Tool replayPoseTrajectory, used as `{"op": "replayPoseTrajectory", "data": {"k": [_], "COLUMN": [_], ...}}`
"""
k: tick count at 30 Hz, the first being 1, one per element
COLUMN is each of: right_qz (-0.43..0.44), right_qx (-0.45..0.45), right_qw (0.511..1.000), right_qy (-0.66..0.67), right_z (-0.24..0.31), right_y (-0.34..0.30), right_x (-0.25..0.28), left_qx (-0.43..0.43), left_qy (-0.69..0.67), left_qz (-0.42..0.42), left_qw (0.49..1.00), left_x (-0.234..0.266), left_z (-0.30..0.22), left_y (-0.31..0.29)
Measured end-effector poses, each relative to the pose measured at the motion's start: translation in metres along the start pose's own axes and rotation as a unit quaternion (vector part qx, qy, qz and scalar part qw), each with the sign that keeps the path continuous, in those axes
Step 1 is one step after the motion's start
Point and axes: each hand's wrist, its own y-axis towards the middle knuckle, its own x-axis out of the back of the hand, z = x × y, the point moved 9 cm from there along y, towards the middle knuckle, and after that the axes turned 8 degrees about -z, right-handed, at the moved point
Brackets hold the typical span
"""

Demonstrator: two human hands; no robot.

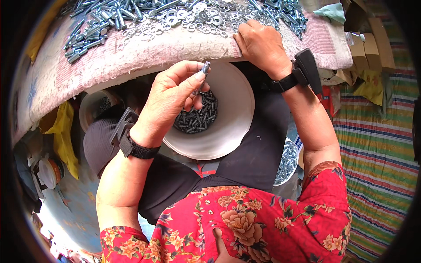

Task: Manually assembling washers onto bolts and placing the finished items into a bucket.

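Note:
My left hand [173, 92] pinches a metal bolt [205, 67] between thumb and fingers, with its threaded end pointing up. It hangs above a white bucket [239, 94] between my legs, where many dark bolts [199, 118] lie at the bottom. My right hand [262, 46] rests at the near edge of the cloth-covered table [158, 55]. Its fingers curl down beside the loose flat and spring washers [210, 19], and whatever the fingertips hold is hidden. Shiny bolts [94, 37] are heaped left of the washers, and another heap of bolts [291, 17] lies right of them.
A smaller bucket [90, 109] with dark parts stands under the table at the left. Beside my right thigh is a container of shiny metal parts [287, 162]. Yellow bags [66, 136] hang at the left. Cardboard boxes [372, 48] and a striped sheet [377, 166] lie at the right.

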Motion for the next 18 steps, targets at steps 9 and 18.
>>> {"op": "replayPoseTrajectory", "data": {"k": [9, 18], "right_qz": [-0.045, -0.085], "right_qx": [0.037, 0.202], "right_qw": [0.993, 0.976], "right_qy": [0.098, 0.019], "right_z": [-0.003, -0.057], "right_y": [0.021, -0.022], "right_x": [-0.032, -0.089], "left_qx": [-0.014, -0.16], "left_qy": [0.018, -0.013], "left_qz": [-0.041, -0.013], "left_qw": [0.999, 0.987], "left_x": [0.022, 0.008], "left_z": [-0.011, -0.003], "left_y": [-0.001, 0.044]}}
